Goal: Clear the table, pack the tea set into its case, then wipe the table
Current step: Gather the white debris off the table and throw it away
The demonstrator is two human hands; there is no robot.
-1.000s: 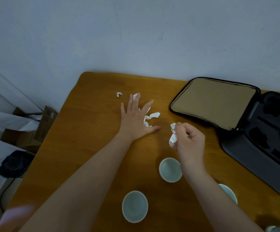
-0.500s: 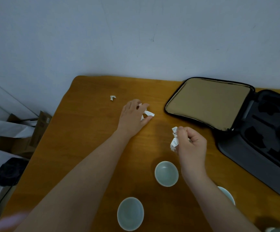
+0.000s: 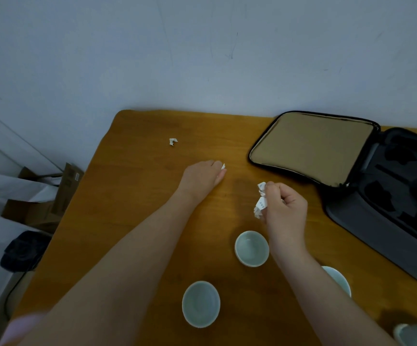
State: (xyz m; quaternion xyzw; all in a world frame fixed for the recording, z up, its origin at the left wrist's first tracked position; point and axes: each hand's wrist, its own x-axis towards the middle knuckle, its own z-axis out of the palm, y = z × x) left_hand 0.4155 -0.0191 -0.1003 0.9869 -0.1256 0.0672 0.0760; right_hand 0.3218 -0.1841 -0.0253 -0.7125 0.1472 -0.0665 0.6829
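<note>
My left hand (image 3: 203, 177) lies on the wooden table (image 3: 132, 196) with its fingers curled round crumpled paper scraps; only a white tip (image 3: 223, 166) shows. My right hand (image 3: 284, 208) hovers above the table and grips a bunch of crumpled paper (image 3: 261, 201). One loose scrap (image 3: 173, 141) lies farther back on the left. Pale celadon tea cups stand near me: one (image 3: 251, 248) beside my right wrist, one (image 3: 200, 303) in front, one (image 3: 338, 279) partly behind my right forearm. The dark tea-set case (image 3: 377, 221) lies open at the right, its tan-lined lid (image 3: 312, 146) flat.
Another pale piece of the tea set (image 3: 412, 333) peeks in at the bottom right corner. The table's far edge meets a plain wall. Left of the table, on the floor, sit cardboard boxes (image 3: 60, 193) and a dark bag (image 3: 25, 250).
My left hand went from flat over the scraps to curled round them, gathering them off the table. My right hand kept hold of its paper and barely moved.
</note>
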